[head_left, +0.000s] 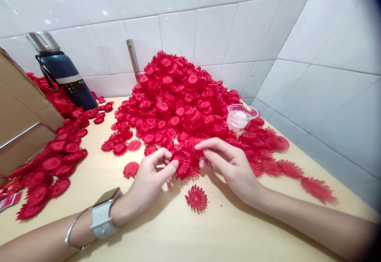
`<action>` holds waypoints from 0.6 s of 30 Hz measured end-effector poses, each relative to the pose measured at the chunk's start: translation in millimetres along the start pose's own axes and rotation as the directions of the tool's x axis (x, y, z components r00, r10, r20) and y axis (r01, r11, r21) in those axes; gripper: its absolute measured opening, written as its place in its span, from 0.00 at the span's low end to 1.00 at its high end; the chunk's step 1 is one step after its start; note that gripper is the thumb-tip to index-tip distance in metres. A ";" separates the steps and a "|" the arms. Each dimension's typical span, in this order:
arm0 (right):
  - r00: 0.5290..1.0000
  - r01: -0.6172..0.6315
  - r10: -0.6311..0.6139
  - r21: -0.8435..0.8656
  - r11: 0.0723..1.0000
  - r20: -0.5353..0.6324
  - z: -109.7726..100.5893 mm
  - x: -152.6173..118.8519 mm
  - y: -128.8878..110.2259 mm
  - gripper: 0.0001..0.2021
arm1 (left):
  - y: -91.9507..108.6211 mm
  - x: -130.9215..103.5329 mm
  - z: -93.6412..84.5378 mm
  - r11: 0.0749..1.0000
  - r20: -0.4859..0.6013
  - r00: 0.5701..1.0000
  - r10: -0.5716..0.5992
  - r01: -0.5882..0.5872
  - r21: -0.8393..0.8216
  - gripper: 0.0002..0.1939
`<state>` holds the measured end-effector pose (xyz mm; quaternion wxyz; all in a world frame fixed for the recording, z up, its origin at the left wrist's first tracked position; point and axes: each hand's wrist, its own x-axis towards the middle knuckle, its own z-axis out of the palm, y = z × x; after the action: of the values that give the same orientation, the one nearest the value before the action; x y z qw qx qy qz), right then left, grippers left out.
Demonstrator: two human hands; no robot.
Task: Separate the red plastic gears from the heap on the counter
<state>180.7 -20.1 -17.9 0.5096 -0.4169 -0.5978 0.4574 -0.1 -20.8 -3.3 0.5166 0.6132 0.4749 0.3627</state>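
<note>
My left hand (156, 170), with a watch and a bangle on the wrist, pinches a red fringed flower piece (181, 163) between thumb and fingers. Whether it is one layer or a small stack, I cannot make out. Just right of it is my right hand (228, 160), its fingers curved and apart, with the index fingertip over blurred red pieces. No held thing shows clearly there. Below and between the hands, a single flower piece (196, 199) lies flat on the table. Behind them rises a large heap of the same red pieces (175, 99).
A clear plastic cup (236, 121) with whitish contents stands at the heap's right side. To the left are a dark blue flask (70, 77), a cardboard box (26, 115) and more red pieces (50, 162). White tiled walls (178, 35) border the pale table (166, 238).
</note>
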 end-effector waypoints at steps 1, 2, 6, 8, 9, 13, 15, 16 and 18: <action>1.000 0.001 -0.001 -0.015 1.000 -0.002 -0.2 -0.1 -0.2 0.08 | -0.3 0.0 -0.1 1.000 0.005 1.000 0.001 -0.001 0.001 0.09; 1.000 0.002 -0.002 -0.030 1.000 -0.007 -0.2 -0.1 -0.4 0.11 | -0.7 0.2 -0.1 1.000 0.010 1.000 0.002 -0.002 0.002 0.09; 0.996 0.088 -0.089 -0.192 0.977 0.002 0.9 -0.4 -1.7 0.12 | -1.5 1.1 0.0 1.000 -0.002 1.000 0.004 -0.004 0.015 0.09; 0.989 0.143 -0.146 -0.311 0.940 0.014 1.7 -1.1 -2.3 0.09 | -1.6 1.5 0.3 1.000 -0.011 1.000 0.004 -0.003 0.020 0.08; 0.985 0.166 -0.172 -0.363 0.917 0.017 2.0 -1.6 -2.5 0.08 | -1.5 1.6 0.5 1.000 -0.012 1.000 0.003 -0.003 0.013 0.08; 0.926 0.346 -0.377 -0.471 0.812 0.031 3.5 -4.2 -2.7 0.07 | 0.0 1.1 1.6 1.000 -0.006 1.000 -0.014 0.014 -0.023 0.08; 0.860 0.472 -0.506 -0.492 0.731 0.072 4.3 -5.7 -2.9 0.08 | 1.2 0.5 1.8 1.000 -0.005 1.000 -0.018 0.018 -0.021 0.08; 0.829 0.523 -0.547 -0.499 0.691 0.112 4.7 -6.4 -3.2 0.07 | 1.8 0.2 1.8 1.000 -0.001 1.000 -0.015 0.015 -0.012 0.08; 0.800 0.583 -0.562 -0.498 0.642 0.211 5.5 -7.0 -3.9 0.06 | 2.6 -0.6 1.7 1.000 0.017 1.000 -0.009 0.009 0.011 0.08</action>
<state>176.0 -28.5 -16.1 0.4777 -0.3237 -0.8114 0.0930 1.9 -21.9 -1.1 0.5189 0.6167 0.4753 0.3528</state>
